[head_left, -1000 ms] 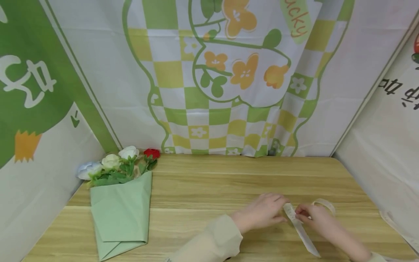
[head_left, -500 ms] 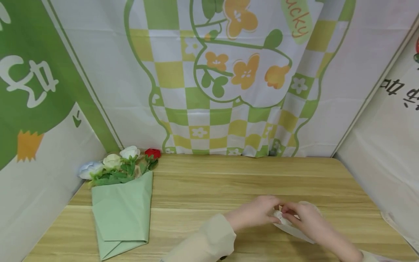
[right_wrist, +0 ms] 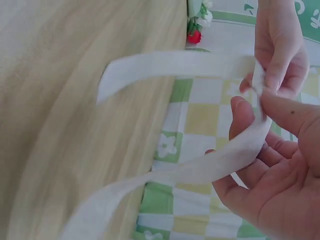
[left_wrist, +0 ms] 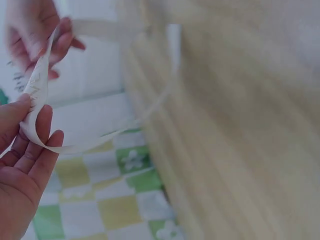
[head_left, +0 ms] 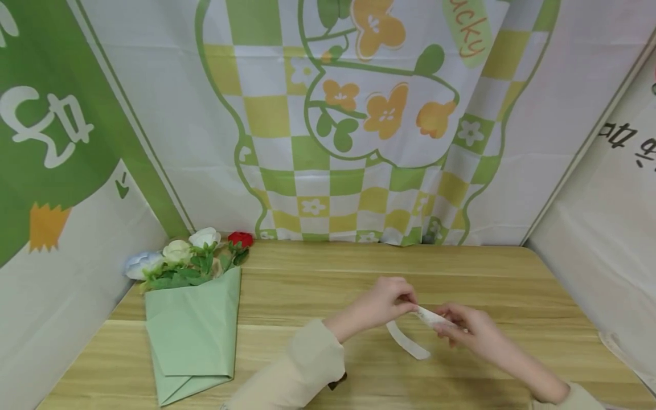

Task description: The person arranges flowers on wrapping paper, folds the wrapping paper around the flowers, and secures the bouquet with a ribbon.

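A white ribbon (head_left: pixel 430 317) with faint print stretches between the two hands above the table. My left hand (head_left: pixel 384 302) pinches one part of it between thumb and fingers, and a loose tail hangs below that hand. Farther right, my right hand (head_left: pixel 474 330) pinches the ribbon too. The left wrist view has the ribbon (left_wrist: pixel 37 92) passing over the left fingers (left_wrist: pixel 42 160) and curving down in a long tail. From the right wrist, the ribbon (right_wrist: pixel 225 155) drapes across the right fingers, with the left hand (right_wrist: pixel 282 55) beyond.
At the left of the wooden table (head_left: pixel 318 285) lies a bouquet wrapped in green paper (head_left: pixel 197 336). Its flowers include a red rose (head_left: pixel 241 239), a white rose (head_left: pixel 205 237) and a pale blue bloom (head_left: pixel 143 265). A checked cloth (head_left: pixel 343 188) hangs at the back.
Both hands have come up off the tabletop with the ribbon and shifted left. They have drawn apart since half a second ago, so the ribbon spans between them. The bouquet stays put.
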Available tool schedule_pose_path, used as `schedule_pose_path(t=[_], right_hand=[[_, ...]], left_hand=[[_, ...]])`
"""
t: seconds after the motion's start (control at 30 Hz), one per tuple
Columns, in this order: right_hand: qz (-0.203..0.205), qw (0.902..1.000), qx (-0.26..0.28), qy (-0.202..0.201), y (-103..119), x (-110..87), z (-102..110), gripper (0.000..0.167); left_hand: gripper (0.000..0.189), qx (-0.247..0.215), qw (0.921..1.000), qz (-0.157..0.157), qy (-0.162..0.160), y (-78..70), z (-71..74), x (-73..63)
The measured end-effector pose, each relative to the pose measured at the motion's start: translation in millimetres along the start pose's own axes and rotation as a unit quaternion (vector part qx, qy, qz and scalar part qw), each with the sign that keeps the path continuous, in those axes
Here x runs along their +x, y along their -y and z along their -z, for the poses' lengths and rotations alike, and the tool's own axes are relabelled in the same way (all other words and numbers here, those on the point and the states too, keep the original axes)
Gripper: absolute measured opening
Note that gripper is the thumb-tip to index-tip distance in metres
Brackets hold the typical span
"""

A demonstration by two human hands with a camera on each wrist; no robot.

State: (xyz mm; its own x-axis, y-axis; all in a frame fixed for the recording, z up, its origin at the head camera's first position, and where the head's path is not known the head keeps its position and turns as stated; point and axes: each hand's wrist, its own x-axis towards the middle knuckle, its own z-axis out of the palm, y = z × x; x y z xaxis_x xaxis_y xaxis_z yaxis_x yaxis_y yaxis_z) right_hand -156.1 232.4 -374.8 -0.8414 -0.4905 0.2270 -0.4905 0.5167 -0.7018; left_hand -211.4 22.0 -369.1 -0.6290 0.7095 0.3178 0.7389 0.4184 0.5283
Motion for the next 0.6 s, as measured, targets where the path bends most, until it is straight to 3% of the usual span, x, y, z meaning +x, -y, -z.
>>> schedule_pose_path(t=[0.17, 0.27, 0.4, 0.6], right_hand=[[0.001, 0.9987, -0.042, -0.027, -1.7, -0.8, 10.0, 0.025], [0.002, 0.9971, -0.064, -0.041, -3.5, -2.7, 17.0, 0.027], [-0.012, 0.9954, -0.072, -0.062, -4.8, -6.3, 26.1, 0.023], [-0.045, 0.9936, -0.077, -0.069, -3.5, -10.1, 39.5, 0.018]], left_hand=[[0.008, -0.037, 0.9987, 0.018, -0.031, 6.0, 26.6, -6.5], [0.007, -0.035, 0.9976, 0.030, -0.052, 12.4, 42.5, -13.6], [0.007, -0.032, 0.9945, 0.049, -0.087, 23.2, 63.2, -25.1], [0.007, -0.069, 0.9857, 0.088, -0.126, 41.7, 89.2, -43.5]])
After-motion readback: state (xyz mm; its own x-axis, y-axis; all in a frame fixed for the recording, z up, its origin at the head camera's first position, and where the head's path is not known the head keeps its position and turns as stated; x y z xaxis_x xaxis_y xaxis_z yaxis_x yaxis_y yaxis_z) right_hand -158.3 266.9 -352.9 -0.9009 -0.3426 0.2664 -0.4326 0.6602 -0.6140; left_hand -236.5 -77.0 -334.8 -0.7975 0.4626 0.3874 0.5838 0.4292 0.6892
